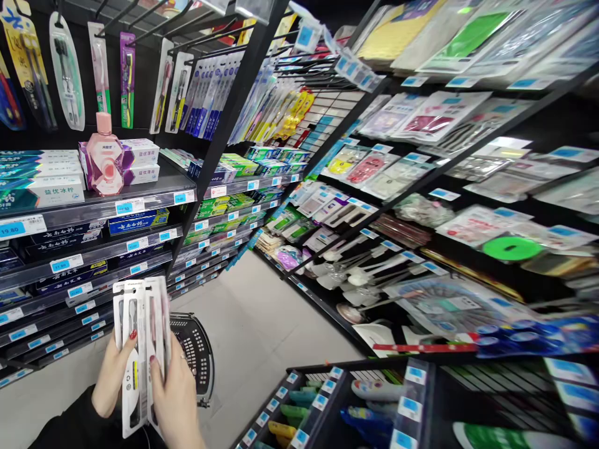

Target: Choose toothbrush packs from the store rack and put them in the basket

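Several packaged toothbrushes (132, 374) stand upright between my hands at the lower left, in long white and clear packs. My left hand (108, 377) grips them from the left side, its thumb pressed on the front of a pack. My right hand (174, 390) wraps round the packs on the right, fingers closed on them. The lower ends of the packs reach down past both hands. Behind the right hand, a black shopping basket (206, 349) is partly hidden; it appears to be on the floor.
On the left, shelves carry toothpaste boxes (51, 190) and a pink bottle (103, 162), with hanging toothbrushes (68, 78) above. Racks of packaged goods (421, 121) line the right. A low bin unit (321, 393) stands at the front. Grey floor (253, 312) runs between them.
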Motion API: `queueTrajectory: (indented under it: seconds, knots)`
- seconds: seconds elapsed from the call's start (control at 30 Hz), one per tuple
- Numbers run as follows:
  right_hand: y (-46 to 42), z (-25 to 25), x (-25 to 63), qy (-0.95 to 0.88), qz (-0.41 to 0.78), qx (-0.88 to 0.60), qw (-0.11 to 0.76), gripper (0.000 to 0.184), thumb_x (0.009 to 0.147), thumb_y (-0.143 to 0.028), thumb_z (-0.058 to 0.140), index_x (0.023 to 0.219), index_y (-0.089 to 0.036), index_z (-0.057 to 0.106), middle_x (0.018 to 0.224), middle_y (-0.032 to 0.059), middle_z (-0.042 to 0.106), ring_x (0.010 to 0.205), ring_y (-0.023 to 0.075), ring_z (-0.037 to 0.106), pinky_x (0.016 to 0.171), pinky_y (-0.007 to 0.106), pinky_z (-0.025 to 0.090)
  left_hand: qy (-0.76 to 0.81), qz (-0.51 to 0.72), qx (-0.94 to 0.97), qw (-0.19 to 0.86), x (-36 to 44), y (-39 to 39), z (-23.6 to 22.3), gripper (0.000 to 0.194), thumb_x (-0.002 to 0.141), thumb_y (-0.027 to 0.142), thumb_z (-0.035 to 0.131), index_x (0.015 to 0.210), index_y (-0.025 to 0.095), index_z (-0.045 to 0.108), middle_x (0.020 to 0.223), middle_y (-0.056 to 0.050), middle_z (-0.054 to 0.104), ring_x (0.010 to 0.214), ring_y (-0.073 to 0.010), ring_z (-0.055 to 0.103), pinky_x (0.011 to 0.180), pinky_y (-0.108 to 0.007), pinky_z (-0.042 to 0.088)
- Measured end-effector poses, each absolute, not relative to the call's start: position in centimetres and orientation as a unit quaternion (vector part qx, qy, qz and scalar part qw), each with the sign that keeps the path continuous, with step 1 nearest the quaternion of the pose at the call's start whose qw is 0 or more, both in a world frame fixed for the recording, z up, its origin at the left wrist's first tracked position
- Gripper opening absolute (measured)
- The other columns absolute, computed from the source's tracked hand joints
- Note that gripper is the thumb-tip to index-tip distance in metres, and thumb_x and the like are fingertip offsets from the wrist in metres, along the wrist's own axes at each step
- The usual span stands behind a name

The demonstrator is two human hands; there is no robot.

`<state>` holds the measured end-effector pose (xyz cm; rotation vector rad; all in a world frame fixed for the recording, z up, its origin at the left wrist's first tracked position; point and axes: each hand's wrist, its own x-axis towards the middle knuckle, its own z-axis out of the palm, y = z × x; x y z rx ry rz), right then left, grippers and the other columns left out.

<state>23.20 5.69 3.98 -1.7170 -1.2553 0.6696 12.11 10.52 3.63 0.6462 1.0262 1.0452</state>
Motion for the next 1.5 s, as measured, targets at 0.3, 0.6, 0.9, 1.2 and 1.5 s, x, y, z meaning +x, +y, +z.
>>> queueTrajectory:
  seconds: [0.3,0.6,0.9,1.2,1.5]
  knots:
    - [5.9,5.0,20.4,-0.593,0.211,-0.705,0.328,0.068,0.075,-0.013,0.048,0.138,-0.023,0.026,0.128,0.0125,0.046,0.116,0.0349,0.041,0.095,0.054,0.031,0.411,0.47,0.319,0.713,12.3,10.2,3.0,0.072,0.068,0.033,0.069,0.131,0.027,0.034,0.129,-0.006,0.051,0.119,-0.0264,0.045,0.099,-0.033,0.036]
    - [5.5,6.1,22.1,-0.601,0.31,-0.643,0.361,0.058,0.084,-0.024,0.046,0.137,-0.032,0.025,0.125,0.0079,0.044,0.118,0.028,0.039,0.096,0.047,0.035,0.398,0.455,0.15,0.782,11.2,10.8,1.5,0.056,0.069,0.02,0.062,0.123,0.018,0.047,0.1,-0.006,0.069,0.104,-0.0285,0.057,0.089,-0.039,0.045]
    - [6.4,3.4,22.8,-0.506,0.43,-0.57,0.484,0.071,0.075,-0.03,0.06,0.137,-0.022,0.025,0.135,0.0086,0.039,0.125,0.0239,0.034,0.103,0.037,0.028,0.366,0.431,0.183,0.804,11.5,10.6,2.0,0.047,0.07,0.03,0.066,0.115,0.021,0.057,0.103,-0.004,0.069,0.108,-0.0275,0.054,0.095,-0.037,0.043]
    - [6.9,4.1,23.7,-0.368,0.583,-0.458,0.561,0.061,0.067,-0.034,0.068,0.123,-0.022,0.046,0.121,0.0055,0.055,0.113,0.0244,0.049,0.098,0.037,0.035,0.368,0.434,0.212,0.795,12.1,10.3,2.2,0.043,0.081,0.042,0.051,0.117,0.019,0.056,0.127,-0.006,0.054,0.125,-0.0265,0.037,0.106,-0.041,0.028]
    - [6.2,2.1,23.7,-0.245,0.573,-0.439,0.647,0.057,0.064,-0.034,0.07,0.117,-0.023,0.05,0.116,0.0052,0.059,0.112,0.0263,0.051,0.097,0.039,0.037,0.408,0.435,0.292,0.748,12.1,10.5,2.5,0.052,0.079,0.042,0.053,0.126,0.022,0.043,0.132,-0.007,0.048,0.122,-0.0261,0.041,0.102,-0.036,0.034]
